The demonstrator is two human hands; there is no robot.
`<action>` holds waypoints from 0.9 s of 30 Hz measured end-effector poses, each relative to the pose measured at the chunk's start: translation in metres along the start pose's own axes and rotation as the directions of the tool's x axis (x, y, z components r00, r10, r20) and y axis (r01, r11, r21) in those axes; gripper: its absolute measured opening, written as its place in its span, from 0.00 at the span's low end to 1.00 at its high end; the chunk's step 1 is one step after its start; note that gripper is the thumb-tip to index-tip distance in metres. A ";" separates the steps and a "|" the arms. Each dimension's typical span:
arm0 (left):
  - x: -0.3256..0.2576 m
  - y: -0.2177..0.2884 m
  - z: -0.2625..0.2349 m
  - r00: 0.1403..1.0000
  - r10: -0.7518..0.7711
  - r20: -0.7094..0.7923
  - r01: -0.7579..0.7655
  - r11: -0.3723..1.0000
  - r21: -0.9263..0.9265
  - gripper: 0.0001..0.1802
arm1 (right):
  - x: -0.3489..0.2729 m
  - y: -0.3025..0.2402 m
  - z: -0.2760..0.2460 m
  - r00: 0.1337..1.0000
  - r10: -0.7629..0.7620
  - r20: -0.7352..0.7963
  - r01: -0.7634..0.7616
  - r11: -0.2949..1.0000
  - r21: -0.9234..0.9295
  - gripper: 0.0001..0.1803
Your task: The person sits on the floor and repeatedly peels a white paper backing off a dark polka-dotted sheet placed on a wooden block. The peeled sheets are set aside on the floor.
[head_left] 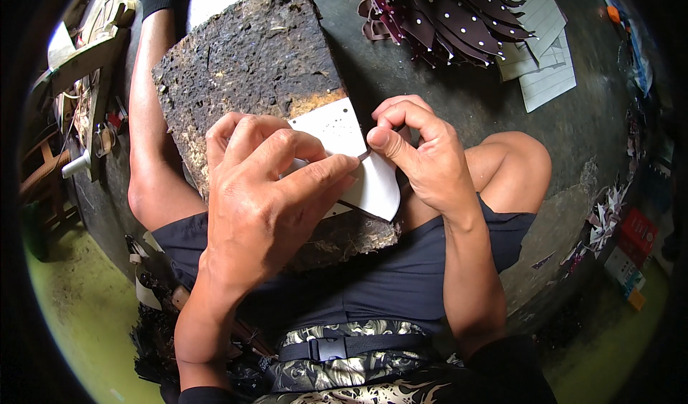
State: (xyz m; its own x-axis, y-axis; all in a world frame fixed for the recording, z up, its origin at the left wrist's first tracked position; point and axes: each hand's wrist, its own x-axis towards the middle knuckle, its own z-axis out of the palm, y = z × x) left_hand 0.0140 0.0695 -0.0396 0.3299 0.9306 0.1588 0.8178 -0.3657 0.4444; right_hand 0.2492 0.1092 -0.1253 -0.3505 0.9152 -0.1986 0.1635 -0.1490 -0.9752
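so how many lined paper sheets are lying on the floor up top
2 that I can tell: one lined sheet partly under the pile of dotted maroon pieces, and another lined sheet just below it, overlapping. More may be hidden under the pile.

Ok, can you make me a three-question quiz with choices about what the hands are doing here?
1. Where does the white piece lie?
A. on the dark rough board
B. on the lined paper
C. on the green floor

2. What colour are the dotted cut pieces at the top?
A. yellow
B. dark maroon with white dots
C. blue

3. What is the left hand doing?
A. hanging free
B. pressing flat on the white piece
C. holding a cup

Answers: 1 A, the board shows under and around it. 2 B, the pile is maroon and spotted. 3 B, its fingers lie across the piece, while the right hand pinches something thin at its edge.
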 end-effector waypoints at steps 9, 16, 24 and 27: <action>-0.007 -0.001 0.013 0.998 -0.032 -0.058 0.028 0.997 -0.071 0.15 | 0.001 -0.005 0.004 0.965 -0.261 0.012 0.255 0.935 -0.245 0.18; -0.008 -0.005 0.012 0.998 -0.012 -0.057 0.005 0.994 -0.108 0.16 | 0.007 -0.006 -0.007 0.982 -0.186 0.020 0.187 0.968 -0.171 0.21; -0.014 0.006 0.023 0.989 -0.045 -0.142 0.031 0.995 -0.098 0.17 | -0.025 -0.029 0.026 0.923 0.348 -0.164 -0.114 0.654 0.748 0.54; -0.014 0.008 0.025 0.989 -0.051 -0.142 0.038 0.995 -0.092 0.17 | -0.024 -0.033 0.044 0.932 0.270 -0.241 0.000 0.666 0.746 0.53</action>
State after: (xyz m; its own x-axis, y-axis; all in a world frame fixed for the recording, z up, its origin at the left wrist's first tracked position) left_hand 0.0273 0.0527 -0.0601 0.2176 0.9409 0.2597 0.7828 -0.3271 0.5293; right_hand 0.2123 0.0755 -0.0925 -0.0605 0.9031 -0.4251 -0.5787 -0.3788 -0.7222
